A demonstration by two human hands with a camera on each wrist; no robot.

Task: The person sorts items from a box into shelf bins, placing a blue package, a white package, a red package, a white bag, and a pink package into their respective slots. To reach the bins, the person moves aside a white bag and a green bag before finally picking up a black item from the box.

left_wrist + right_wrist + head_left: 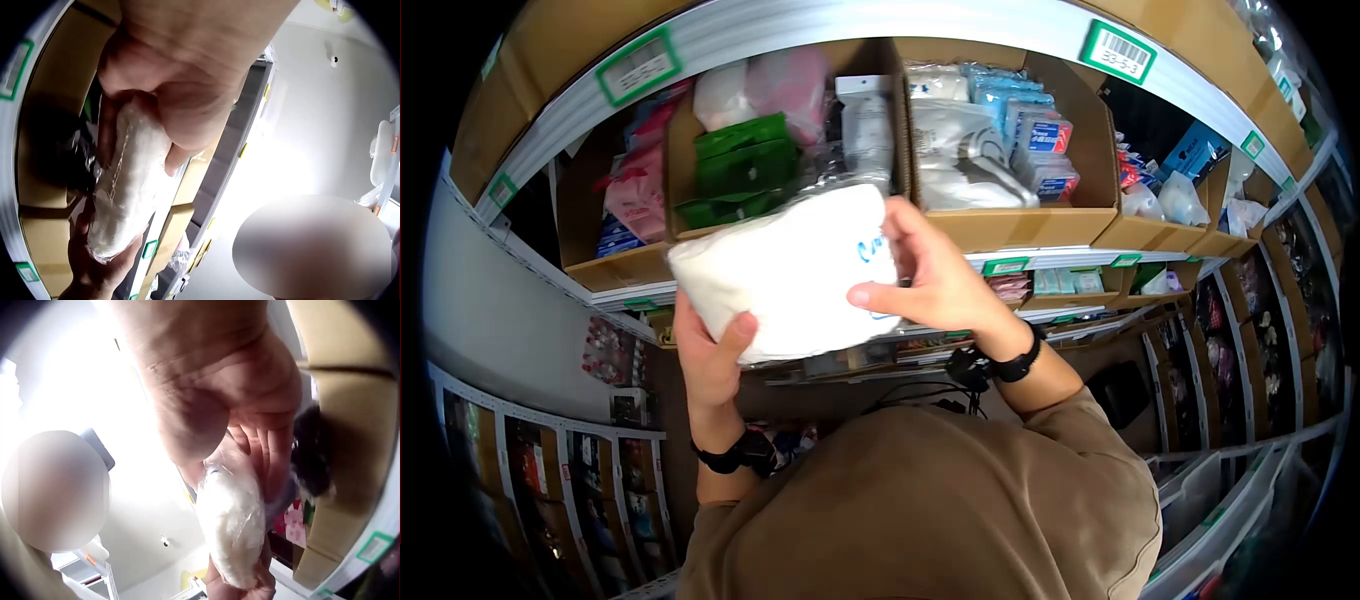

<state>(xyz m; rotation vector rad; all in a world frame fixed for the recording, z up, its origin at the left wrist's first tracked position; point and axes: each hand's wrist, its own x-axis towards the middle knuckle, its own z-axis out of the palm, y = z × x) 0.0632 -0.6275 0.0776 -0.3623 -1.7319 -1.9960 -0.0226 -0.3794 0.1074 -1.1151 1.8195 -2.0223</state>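
A white soft package (790,275) in clear film, with blue writing at its right side, is held up in front of the shelf. The left hand (712,350) grips its lower left corner, thumb on the front face. At the right end the right hand (940,275) pinches it, thumb on the front and fingers behind. Seen edge-on, the package (128,181) lies between the left hand (175,87) and the other hand in the left wrist view. In the right wrist view the right hand (225,406) holds the package (231,519) from above.
Behind the package, cardboard bins hold green packets (745,165), a grey-white packet (865,130), white bags (960,150) and blue-white packs (1045,150). A labelled metal shelf edge (820,25) runs above them. More racks (565,470) stand at left and right.
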